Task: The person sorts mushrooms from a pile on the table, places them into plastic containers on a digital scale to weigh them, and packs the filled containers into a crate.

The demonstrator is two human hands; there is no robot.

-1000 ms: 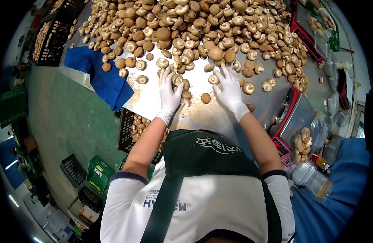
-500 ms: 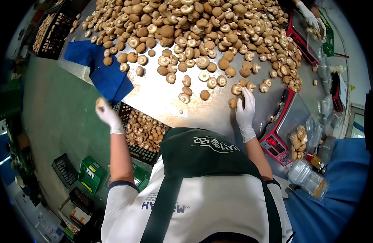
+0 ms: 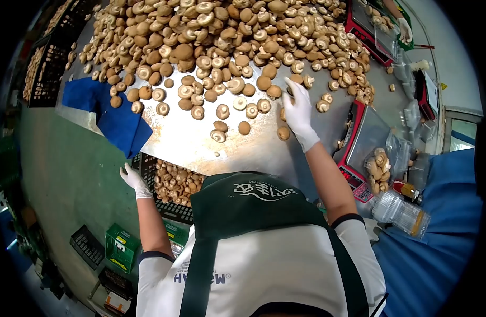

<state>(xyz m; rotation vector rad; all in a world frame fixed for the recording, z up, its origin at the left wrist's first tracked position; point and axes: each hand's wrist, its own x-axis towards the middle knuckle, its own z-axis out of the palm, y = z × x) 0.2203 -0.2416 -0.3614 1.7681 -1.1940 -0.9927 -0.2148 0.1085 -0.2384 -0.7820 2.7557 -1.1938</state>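
Note:
My left hand [image 3: 135,180], in a white glove, hangs just left of the black crate [image 3: 174,211] below the table edge. Its fingers are apart and I see nothing in them. Brown mushrooms [image 3: 175,184] fill much of that crate. Over the metal table, my gloved right hand [image 3: 298,108] reaches among loose mushrooms, thumb and fingers apart. One mushroom [image 3: 283,132] lies below its wrist side, another [image 3: 308,81] just beyond its fingers. The hand covers part of the mushrooms beneath it.
A large mushroom heap [image 3: 200,37] covers the far table. At right stand a red scale [image 3: 354,179], a bag of mushrooms [image 3: 378,169] and clear plastic boxes [image 3: 401,211]. A blue cloth [image 3: 111,113] drapes the left edge. Another person's gloved hand [image 3: 405,30] shows top right.
My left hand has opened and lowered; the mushroom it held is gone from it. My right hand has moved farther over the table, and the view has shifted.

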